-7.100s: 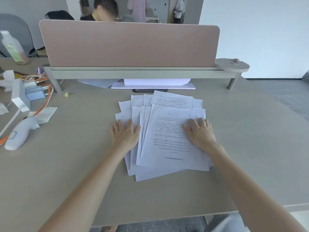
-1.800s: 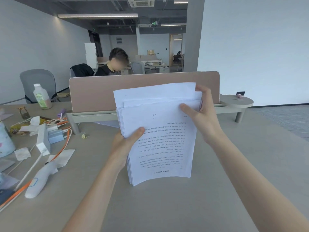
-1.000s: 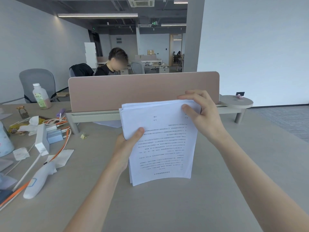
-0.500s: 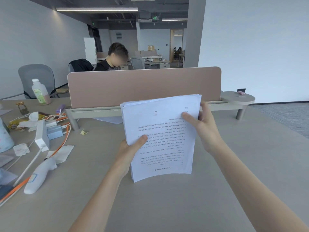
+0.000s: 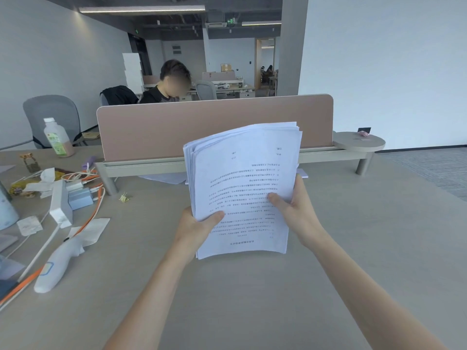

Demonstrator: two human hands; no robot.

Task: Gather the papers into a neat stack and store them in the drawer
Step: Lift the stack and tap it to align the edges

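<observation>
A stack of white printed papers stands nearly upright in front of me, its lower edge close above the desk and its top corners slightly fanned. My left hand grips the stack's lower left edge, thumb across the front sheet. My right hand holds the lower right side, thumb on the front and fingers behind. The text on the front sheet is upside down to me. No drawer is in view.
A pink divider panel on a grey rail crosses the desk behind the papers, with a few loose sheets under it. At the left lie a white handheld device, orange cables, a power strip and a bottle. A person sits beyond the divider.
My right hand has slid from the stack's top right corner down to its lower right side. The stack has tilted a little, and its top edge has fanned slightly.
</observation>
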